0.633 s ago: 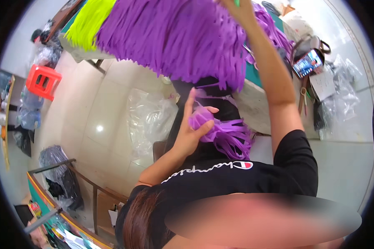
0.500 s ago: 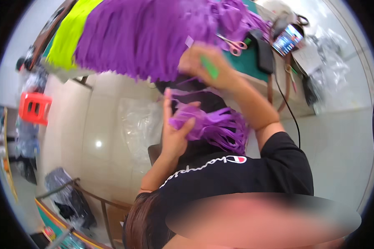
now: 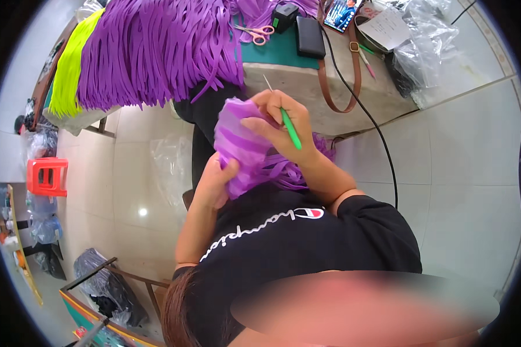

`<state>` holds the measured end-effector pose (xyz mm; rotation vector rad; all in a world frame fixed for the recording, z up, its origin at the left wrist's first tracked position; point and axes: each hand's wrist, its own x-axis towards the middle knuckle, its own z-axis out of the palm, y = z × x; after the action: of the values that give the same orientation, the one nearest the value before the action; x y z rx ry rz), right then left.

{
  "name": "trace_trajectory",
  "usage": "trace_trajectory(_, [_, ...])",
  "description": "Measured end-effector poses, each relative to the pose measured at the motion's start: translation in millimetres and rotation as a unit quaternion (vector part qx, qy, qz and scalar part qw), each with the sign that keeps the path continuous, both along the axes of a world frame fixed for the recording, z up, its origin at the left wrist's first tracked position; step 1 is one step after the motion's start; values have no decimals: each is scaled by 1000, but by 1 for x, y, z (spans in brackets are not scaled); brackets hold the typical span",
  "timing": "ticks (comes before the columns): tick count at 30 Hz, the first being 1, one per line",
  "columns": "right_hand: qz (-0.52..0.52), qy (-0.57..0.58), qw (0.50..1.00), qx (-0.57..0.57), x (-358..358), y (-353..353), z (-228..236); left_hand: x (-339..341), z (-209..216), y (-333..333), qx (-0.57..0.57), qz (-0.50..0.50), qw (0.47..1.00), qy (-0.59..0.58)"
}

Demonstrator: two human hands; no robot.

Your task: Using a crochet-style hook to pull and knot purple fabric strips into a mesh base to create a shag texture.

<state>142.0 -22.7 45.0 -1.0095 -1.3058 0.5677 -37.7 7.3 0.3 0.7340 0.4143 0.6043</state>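
My left hand [image 3: 215,182] is closed on the lower left edge of a sheer purple fabric piece [image 3: 237,141], held up in front of my chest. My right hand [image 3: 286,118] grips a green-handled tool [image 3: 291,128] with a thin metal shaft pointing up and away; whether its tip is hooked or plain is too small to tell. The thumb of that hand lies against the fabric's upper right part. Loose purple strips [image 3: 283,173] hang from the piece over my lap, partly behind my right wrist.
Purple fringe strips [image 3: 156,52] and yellow-green strips [image 3: 72,69] drape over the table's front edge. Pink-handled scissors [image 3: 256,34], a black case [image 3: 310,37], a phone [image 3: 340,14] and a brown strap [image 3: 346,107] are at the right. A red stool [image 3: 47,176] stands far left.
My right hand has come back from the table edge to the purple fabric, keeping the green-handled tool. The fabric is now raised and spread between both hands. The whole view has shifted.
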Motion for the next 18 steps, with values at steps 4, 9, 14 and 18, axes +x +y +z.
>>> trace_trajectory(4, [-39,-48,998,-22,4,-5,-9,8,10,-18,101,-2,994,49])
trace_trajectory(9, [30,-4,999,-14,17,-13,-31,34,0,-22,218,89,961,145])
trace_trajectory(14, [32,29,999,-14,30,-8,-47,53,-28,-15,146,155,972,101])
trace_trajectory(18, [15,94,995,-26,43,-1,-62,51,-34,-11,193,132,964,125])
